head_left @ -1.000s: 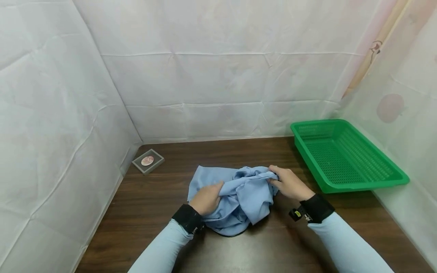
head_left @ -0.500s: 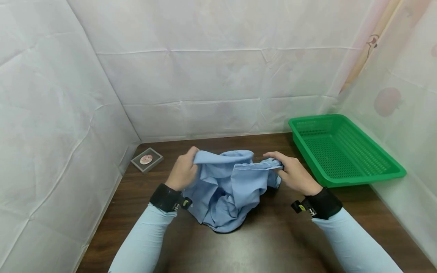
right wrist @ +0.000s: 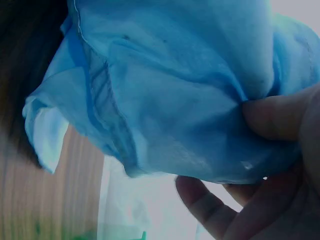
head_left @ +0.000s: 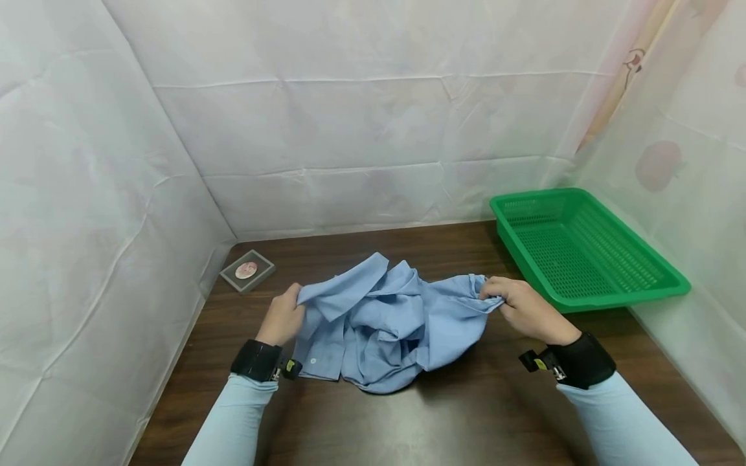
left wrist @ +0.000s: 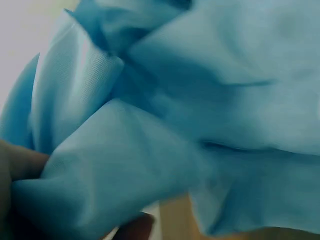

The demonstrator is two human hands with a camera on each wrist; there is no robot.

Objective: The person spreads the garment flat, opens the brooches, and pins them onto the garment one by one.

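Note:
A crumpled light blue button-up shirt [head_left: 387, 317] lies bunched on the brown table, with a pointed flap of cloth raised along its far side and a small white button [head_left: 313, 361] showing at lower left. My left hand [head_left: 282, 316] grips the shirt's left edge. At the opposite side my right hand [head_left: 527, 309] pinches a gathered end. Seen from the left wrist, folds of the shirt [left wrist: 120, 150] hang from my fingers. In the right wrist view the thumb [right wrist: 275, 117] presses on the shirt [right wrist: 165, 110], fingers beneath, and a stitched seam runs down the cloth.
A green perforated plastic basket [head_left: 504, 226] stands at the back right of the dark wood table [head_left: 443, 421]. At the back left lies a small grey square frame [head_left: 261, 277] with a pinkish oval in it. White sheeting [head_left: 361, 123] walls in the table.
First the left hand moved outward to the left and took hold of the shirt's edge there. The right hand has drawn its end rightward, so the shirt is spread wider.

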